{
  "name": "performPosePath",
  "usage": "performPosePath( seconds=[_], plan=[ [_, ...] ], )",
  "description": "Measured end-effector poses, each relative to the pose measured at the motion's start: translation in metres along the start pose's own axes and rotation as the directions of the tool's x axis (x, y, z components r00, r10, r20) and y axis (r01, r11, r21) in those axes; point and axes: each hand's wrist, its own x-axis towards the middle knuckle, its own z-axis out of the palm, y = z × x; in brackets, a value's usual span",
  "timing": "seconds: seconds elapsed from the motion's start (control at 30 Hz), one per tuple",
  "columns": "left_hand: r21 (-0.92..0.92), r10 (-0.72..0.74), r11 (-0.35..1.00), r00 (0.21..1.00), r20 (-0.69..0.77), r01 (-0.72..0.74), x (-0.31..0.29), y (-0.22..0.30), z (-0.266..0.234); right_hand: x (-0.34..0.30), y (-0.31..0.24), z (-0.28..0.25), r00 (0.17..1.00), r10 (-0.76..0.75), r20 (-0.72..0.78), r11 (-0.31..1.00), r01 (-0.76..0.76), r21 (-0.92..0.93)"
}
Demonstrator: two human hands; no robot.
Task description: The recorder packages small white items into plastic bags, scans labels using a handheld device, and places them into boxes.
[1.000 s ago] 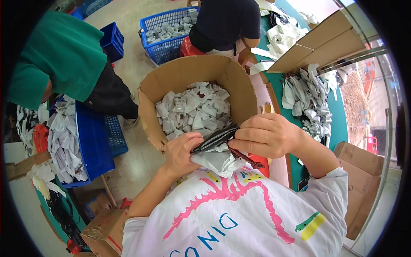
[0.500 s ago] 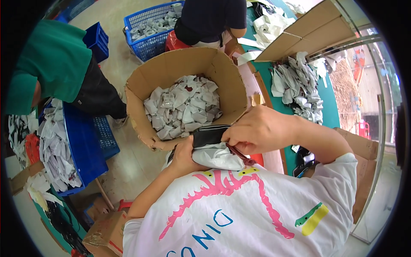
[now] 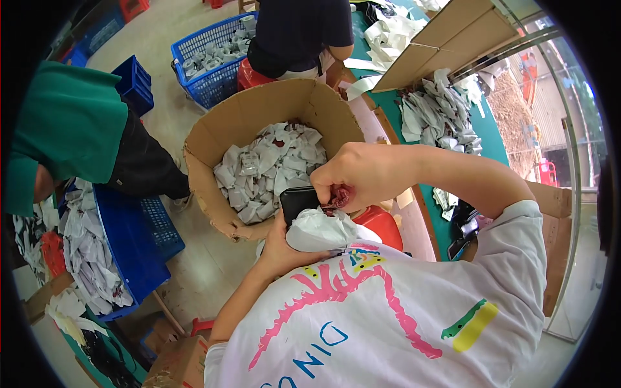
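Note:
In front of my chest, my left hand point(image 3: 279, 251) is closed round a flat black wallet-like piece point(image 3: 298, 202) and the crumpled white paper point(image 3: 321, 231) against it. My right hand point(image 3: 365, 173) has its fingers curled at the right edge of the black piece, with a bunch of dark red crumpled material point(image 3: 339, 198) in its grip. What the fingertips touch underneath is partly hidden. Just beyond my hands stands a large open cardboard box point(image 3: 208, 136), with a heap of white paper-wrapped pieces point(image 3: 268, 165) inside.
A red stool point(image 3: 381, 227) stands close by my right hand. Green tables point(image 3: 495, 139) on the right carry heaped paper-wrapped pieces. Left are a blue crate point(image 3: 132, 242) and a person in green point(image 3: 77, 123). Another person in dark clothes point(image 3: 301, 35) sits ahead by a blue basket point(image 3: 210, 87).
My right hand has lifted slightly and turned, with the dark red material now bunched at its fingers. The black piece is tilted differently and shows less width. The view has shifted a little.

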Motion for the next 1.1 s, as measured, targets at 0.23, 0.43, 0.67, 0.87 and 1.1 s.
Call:
performPosePath(
  seconds=[0.23,0.43,0.67,0.87,1.1],
  plan=[
    [-0.006,-0.100,0.995,0.995,0.017,0.100,-0.001,-0.007,-0.003,0.002,0.009,-0.004,0.997,0.042,-0.058,0.999,-0.042,-0.003],
    [-0.029,-0.081,0.996,0.995,0.052,0.082,0.001,-0.021,0.001,0.006,0.013,-0.018,0.979,0.183,0.096,0.974,-0.193,0.119],
    [-0.029,-0.095,0.995,0.996,0.001,0.095,0.005,-0.009,0.003,0.004,0.019,-0.018,0.993,0.076,0.090,0.997,-0.079,0.027],
    [0.099,0.007,0.995,1.000,-0.010,-0.006,-0.002,-0.005,0.000,-0.013,0.014,-0.014,0.968,-0.010,-0.251,0.999,0.022,0.044],
    [0.177,-0.011,0.984,1.000,-0.012,0.012,-0.010,-0.011,-0.010,-0.046,0.019,0.042,0.845,0.467,-0.263,0.785,-0.258,0.563]
  ],
)
